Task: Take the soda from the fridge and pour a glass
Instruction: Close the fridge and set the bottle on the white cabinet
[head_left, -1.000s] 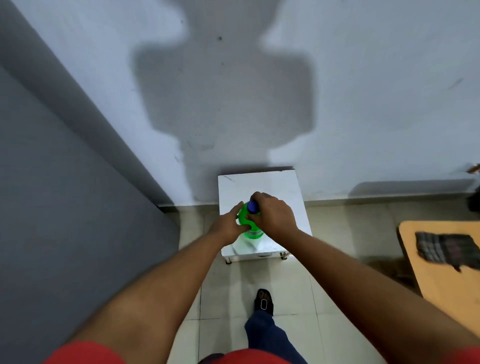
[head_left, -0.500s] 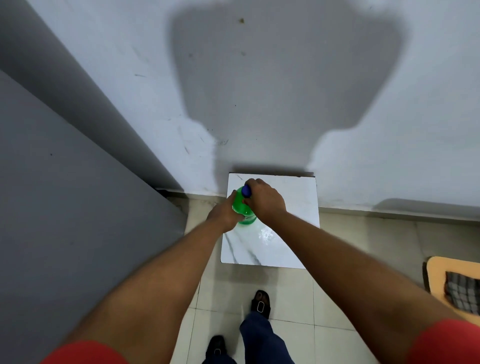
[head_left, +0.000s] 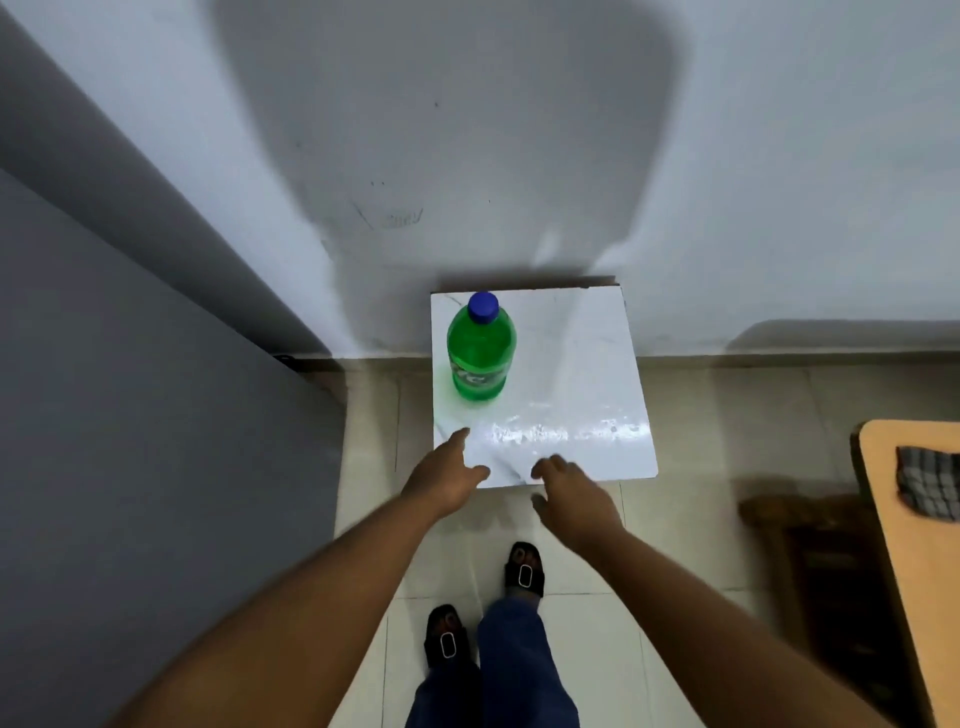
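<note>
Green plastic soda bottle (head_left: 481, 353) with blue cap (head_left: 483, 305) is seen upright at the rear left of a small white marble-topped table (head_left: 571, 374), set against the wall. Left hand (head_left: 441, 478) and right hand (head_left: 574, 501) are held empty with fingers spread at the near edge, apart from the bottle.

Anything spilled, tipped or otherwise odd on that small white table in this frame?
Nothing stands out. The bottle stands upright on the table, near its back left corner, cap on. The glossy streak near the front edge looks like glare, not a spill. Both hands, left and right, are empty. No glass is in view.
</note>
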